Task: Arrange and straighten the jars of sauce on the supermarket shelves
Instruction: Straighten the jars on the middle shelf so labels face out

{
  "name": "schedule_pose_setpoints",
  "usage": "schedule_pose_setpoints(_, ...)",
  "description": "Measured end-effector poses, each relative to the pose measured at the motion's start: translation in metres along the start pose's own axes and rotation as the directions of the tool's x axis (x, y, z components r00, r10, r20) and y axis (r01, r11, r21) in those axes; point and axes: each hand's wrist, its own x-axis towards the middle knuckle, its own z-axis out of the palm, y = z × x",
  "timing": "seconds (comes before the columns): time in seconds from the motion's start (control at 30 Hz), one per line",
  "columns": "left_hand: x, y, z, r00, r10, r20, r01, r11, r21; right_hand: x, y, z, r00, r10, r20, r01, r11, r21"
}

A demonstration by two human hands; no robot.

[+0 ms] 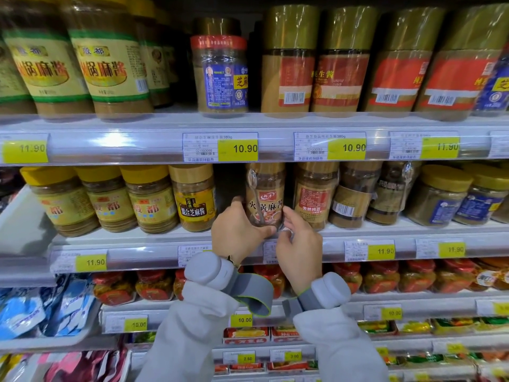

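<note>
A brown sesame-sauce jar (265,197) with a red-lettered label and a plastic spoon taped to it stands upright at the front of the middle shelf (132,238). My left hand (238,230) grips its lower left side, fingers curled under the base. From the right, my right hand (298,244) holds the jar's lower edge with thumb and fingertips. An empty gap sits just left of the jar, beside a yellow-lidded mixed sesame jar (194,198). To the right stands a red-labelled jar (314,195).
Several yellow-lidded jars (107,199) fill the middle shelf's left, and squat jars (438,197) its right. Tall gold-lidded jars (338,62) line the upper shelf, and a small blue-labelled jar (223,70) stands among them. Chili jars (380,277) sit below. A white tray (24,221) juts out at left.
</note>
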Motion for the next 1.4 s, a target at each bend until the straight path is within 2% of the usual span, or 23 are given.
schedule_pose_setpoints(0.3, 0.000, 0.000, 0.005, 0.998, -0.032, -0.058, 0.031, 0.999, -0.011, 0.001, -0.004, -0.005, 1.000, 0.020, -0.005, -0.020, 0.999, 0.039)
schedule_pose_setpoints(0.4, -0.001, 0.001, 0.006, 0.998, -0.027, -0.055, 0.028, 0.999, 0.017, 0.002, -0.004, -0.009, 0.999, 0.027, -0.028, -0.024, 0.994, 0.106)
schedule_pose_setpoints(0.5, 0.000, 0.002, 0.006, 0.998, -0.034, -0.054, 0.036, 0.999, 0.034, 0.004, -0.003, -0.016, 0.980, 0.040, -0.195, -0.010, 0.988, 0.154)
schedule_pose_setpoints(0.6, -0.002, 0.001, 0.006, 0.998, -0.027, -0.058, 0.029, 0.999, 0.045, 0.007, 0.001, -0.024, 0.928, 0.067, -0.367, -0.010, 0.988, 0.157)
schedule_pose_setpoints(0.67, -0.004, 0.001, 0.008, 0.998, -0.014, -0.061, 0.017, 0.998, 0.054, 0.011, 0.003, -0.030, 0.906, 0.087, -0.413, -0.023, 0.987, 0.158)
schedule_pose_setpoints(0.8, -0.005, 0.002, 0.009, 0.997, 0.000, -0.078, 0.005, 0.998, 0.067, 0.017, 0.006, -0.033, 0.921, 0.144, -0.362, -0.106, 0.987, 0.123)
schedule_pose_setpoints(0.9, -0.006, 0.002, 0.009, 0.997, 0.006, -0.077, -0.001, 0.998, 0.060, 0.018, 0.008, -0.027, 0.933, 0.132, -0.335, -0.121, 0.991, 0.052)
schedule_pose_setpoints(1.0, -0.006, 0.002, 0.010, 1.000, -0.002, -0.023, 0.002, 1.000, -0.008, 0.019, 0.007, -0.025, 0.931, 0.140, -0.338, -0.160, 0.986, -0.034)
schedule_pose_setpoints(1.07, -0.012, 0.007, 0.012, 0.999, -0.003, -0.044, 0.000, 0.998, -0.070, 0.019, 0.004, -0.025, 0.933, 0.133, -0.334, -0.166, 0.983, -0.074)
schedule_pose_setpoints(1.13, -0.024, 0.018, 0.014, 0.977, 0.047, -0.209, -0.064, 0.995, -0.079, 0.020, 0.004, -0.027, 0.939, 0.133, -0.317, -0.169, 0.982, -0.090)
schedule_pose_setpoints(1.2, -0.040, 0.036, 0.016, 0.890, 0.133, -0.436, -0.197, 0.975, -0.105, 0.020, 0.005, -0.031, 0.943, 0.124, -0.309, -0.160, 0.983, -0.094)
schedule_pose_setpoints(1.23, -0.046, 0.046, 0.017, 0.854, 0.186, -0.486, -0.285, 0.948, -0.138, 0.022, 0.006, -0.033, 0.945, 0.109, -0.307, -0.144, 0.985, -0.094)
schedule_pose_setpoints(1.3, -0.050, 0.058, 0.026, 0.858, 0.262, -0.443, -0.394, 0.888, -0.238, 0.022, 0.010, -0.039, 0.953, 0.095, -0.288, -0.121, 0.990, -0.072)
schedule_pose_setpoints(1.4, -0.045, 0.065, 0.046, 0.934, 0.234, -0.271, -0.316, 0.896, -0.312, 0.021, 0.019, -0.045, 0.969, 0.080, -0.235, -0.086, 0.996, -0.018)
